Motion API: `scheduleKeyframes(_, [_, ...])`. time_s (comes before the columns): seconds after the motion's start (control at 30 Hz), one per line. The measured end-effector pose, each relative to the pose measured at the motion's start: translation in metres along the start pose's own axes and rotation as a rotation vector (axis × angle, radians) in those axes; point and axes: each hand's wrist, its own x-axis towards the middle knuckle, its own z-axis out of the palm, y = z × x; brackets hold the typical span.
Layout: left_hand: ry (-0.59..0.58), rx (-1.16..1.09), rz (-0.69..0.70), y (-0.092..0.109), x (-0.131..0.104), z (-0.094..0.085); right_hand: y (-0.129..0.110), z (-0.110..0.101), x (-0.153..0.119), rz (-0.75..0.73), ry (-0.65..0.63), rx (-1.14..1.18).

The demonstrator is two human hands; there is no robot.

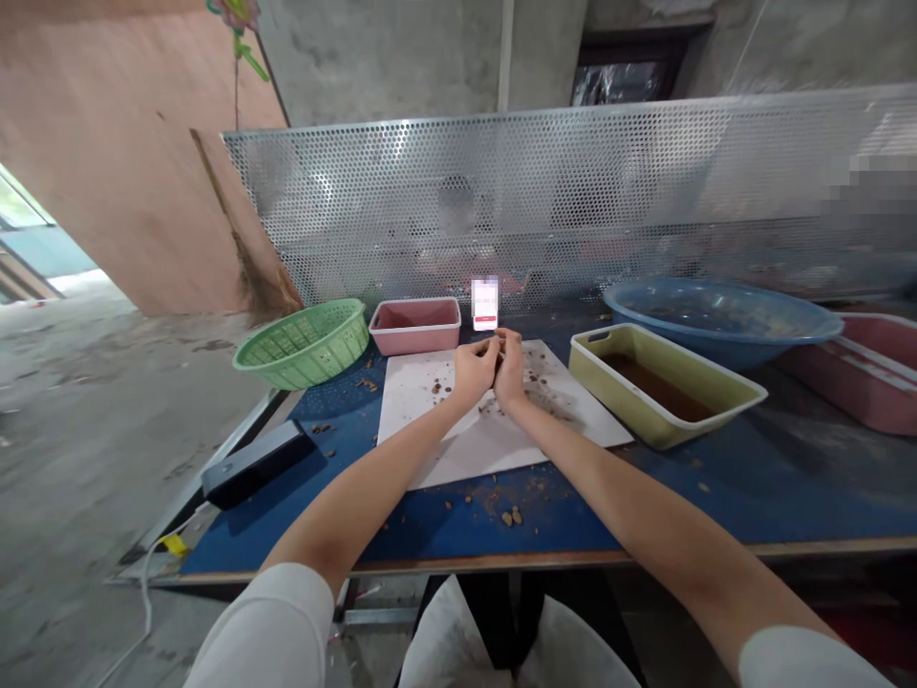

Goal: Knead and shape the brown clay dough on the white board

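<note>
My left hand and my right hand meet above the far part of a white sheet. Their fingers are curled together around something small and brown, mostly hidden between them. Small brown pieces and crumbs lie scattered on the sheet on both sides of the hands. Just beyond the fingertips a lit phone stands upright.
A green basket and a pink tub stand at the back left. On the right are an olive tub with brown liquid, a blue basin and another pink tub. A black box lies near the left edge.
</note>
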Motion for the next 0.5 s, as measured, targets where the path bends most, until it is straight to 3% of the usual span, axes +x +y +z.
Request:
scheduleKeyframes(0.17, [0.079, -0.188, -0.239, -0.015, 0.005, 0.0, 0.008, 0.003, 0.024, 0.137, -0.037, -0.065])
scheduleKeyframes(0.23, [0.09, -0.227, -0.302, -0.019, 0.004, 0.0, 0.011, 0.005, 0.048, 0.223, 0.008, -0.235])
scheduleKeyframes(0.3, [0.106, -0.239, -0.331, -0.02, 0.002, 0.0, 0.015, 0.008, 0.075, 0.245, 0.053, -0.582])
scheduleKeyframes(0.5, [0.152, -0.345, -0.4, -0.022, -0.001, 0.0, 0.04, 0.032, 0.139, 0.274, 0.091, -0.84])
